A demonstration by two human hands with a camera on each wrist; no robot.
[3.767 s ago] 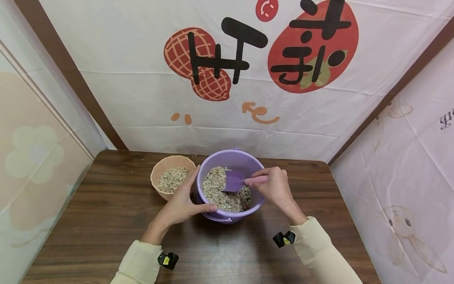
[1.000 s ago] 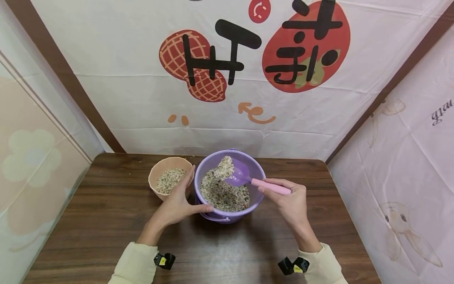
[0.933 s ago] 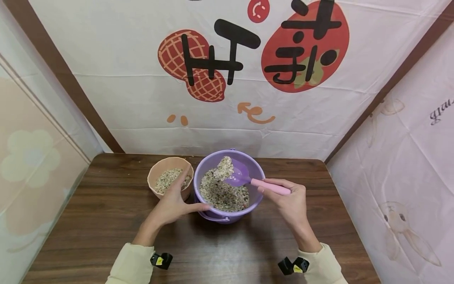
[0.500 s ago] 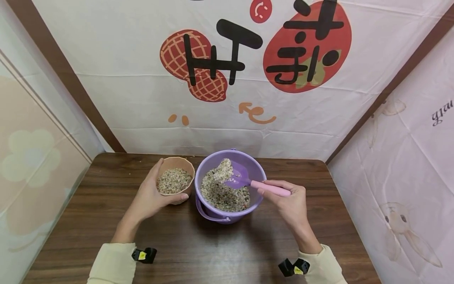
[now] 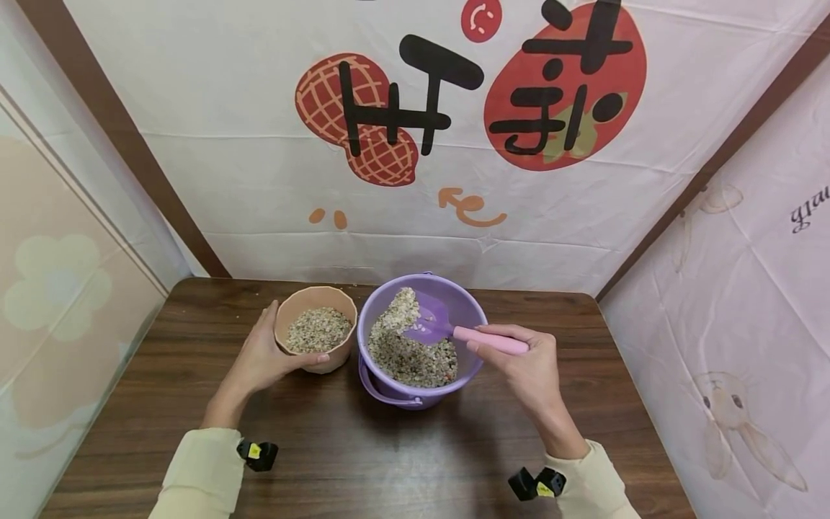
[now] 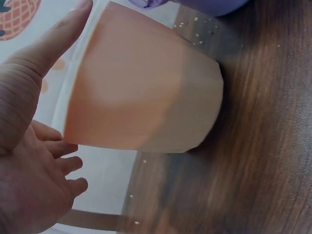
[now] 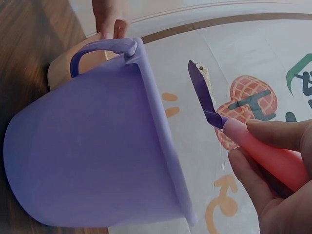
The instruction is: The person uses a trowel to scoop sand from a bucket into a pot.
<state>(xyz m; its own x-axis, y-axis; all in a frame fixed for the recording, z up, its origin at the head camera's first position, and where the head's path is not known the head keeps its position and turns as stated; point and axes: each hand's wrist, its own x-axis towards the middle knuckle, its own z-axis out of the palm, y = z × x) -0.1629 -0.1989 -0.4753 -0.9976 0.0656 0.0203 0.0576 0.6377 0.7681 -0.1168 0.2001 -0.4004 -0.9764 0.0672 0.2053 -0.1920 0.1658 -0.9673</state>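
Note:
A peach bowl (image 5: 315, 337) partly filled with mixed grain stands on the wooden table (image 5: 194, 389). My left hand (image 5: 269, 353) wraps round its left side, thumb along the front. In the left wrist view the bowl (image 6: 146, 92) sits between thumb and fingers of my left hand (image 6: 29, 161). Right of it stands a purple bucket (image 5: 473, 313) of the same grain. My right hand (image 5: 519, 357) grips the pink handle (image 5: 489, 340) of a purple scoop (image 5: 424, 323), which holds a heap of grain over the bucket's left side. The right wrist view shows the scoop (image 7: 201, 90) above the bucket (image 7: 92, 161).
The table is boxed in by cloth walls: a printed banner (image 5: 415, 144) behind, panels left and right. The bucket's handle (image 5: 382, 393) hangs down at its front. A few stray grains (image 6: 200, 36) lie on the wood by the bowl.
My left hand left the bucket's rim and took hold of the bowl. The loaded scoop shifted slightly left over the bucket. My right hand's grip is unchanged.

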